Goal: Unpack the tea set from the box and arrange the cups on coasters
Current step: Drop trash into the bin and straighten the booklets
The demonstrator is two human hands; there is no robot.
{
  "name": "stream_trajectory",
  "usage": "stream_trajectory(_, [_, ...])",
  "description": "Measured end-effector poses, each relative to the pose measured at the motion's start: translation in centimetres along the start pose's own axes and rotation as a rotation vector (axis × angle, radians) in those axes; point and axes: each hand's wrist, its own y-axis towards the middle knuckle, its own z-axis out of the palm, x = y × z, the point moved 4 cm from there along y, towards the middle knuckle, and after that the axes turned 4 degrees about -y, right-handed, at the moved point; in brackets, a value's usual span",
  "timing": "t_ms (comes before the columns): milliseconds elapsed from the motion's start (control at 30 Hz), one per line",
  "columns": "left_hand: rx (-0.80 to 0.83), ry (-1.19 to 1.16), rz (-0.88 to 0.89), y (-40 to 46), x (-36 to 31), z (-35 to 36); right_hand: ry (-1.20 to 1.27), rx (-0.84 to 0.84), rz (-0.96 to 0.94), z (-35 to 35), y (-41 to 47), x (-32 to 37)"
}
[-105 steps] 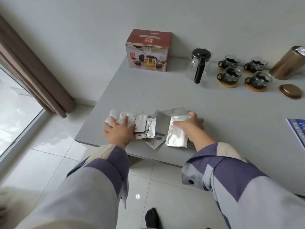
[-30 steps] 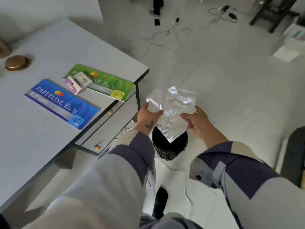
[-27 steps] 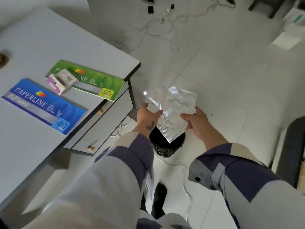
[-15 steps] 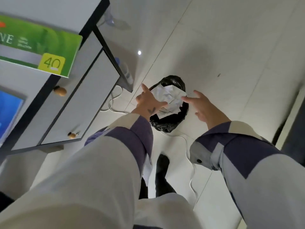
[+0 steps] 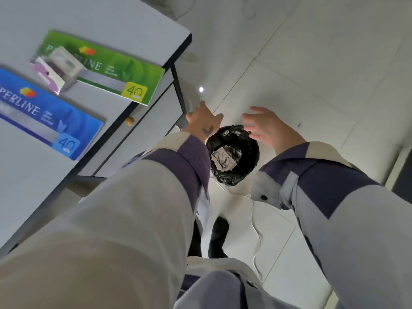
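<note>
The silver foil packets [image 5: 225, 159] lie crumpled inside a black-lined waste bin [image 5: 249, 157] on the floor below me. My left hand [image 5: 204, 122] hovers over the bin's left rim with fingers spread and nothing in it. Over the right rim my right hand [image 5: 266, 128] is also spread and holds nothing. The tea set, cups, coasters and box are out of view.
The grey table [image 5: 138, 21] ends at a corner on my left, with two drawers and their round knobs [image 5: 129, 120] under it. On it lie a green Paperline pack [image 5: 104, 70], a blue one [image 5: 44, 112] and a small purple-and-white box [image 5: 58, 69]. A white cable [image 5: 254, 219] runs across the tiled floor.
I carried the foil packets from the table to the bin. Both hands let go and the packets dropped into the bin; the hands have lifted and spread apart.
</note>
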Motion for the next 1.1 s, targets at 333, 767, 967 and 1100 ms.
stream_trajectory(333, [-0.363, -0.312, -0.033, -6.8, 4.2, -15.4, -0.185, 0.201, -0.275, 10.7, -8.9, 11.9])
stream_trajectory(767, [-0.621, -0.296, -0.511, -7.8, 21.2, -28.5, -1.01, 0.043, -0.758, 31.0, -8.9, 18.0])
stream_trajectory(967, [-0.636, -0.372, -0.609, -5.2, 23.6, -29.7, -1.097, -0.299, -0.76, 36.0, -7.0, 17.9])
stream_trajectory(1100, [-0.649, -0.351, -0.7, -4.6, 23.5, -30.2, -1.062, -0.304, -0.666, 37.4, -6.0, 18.5])
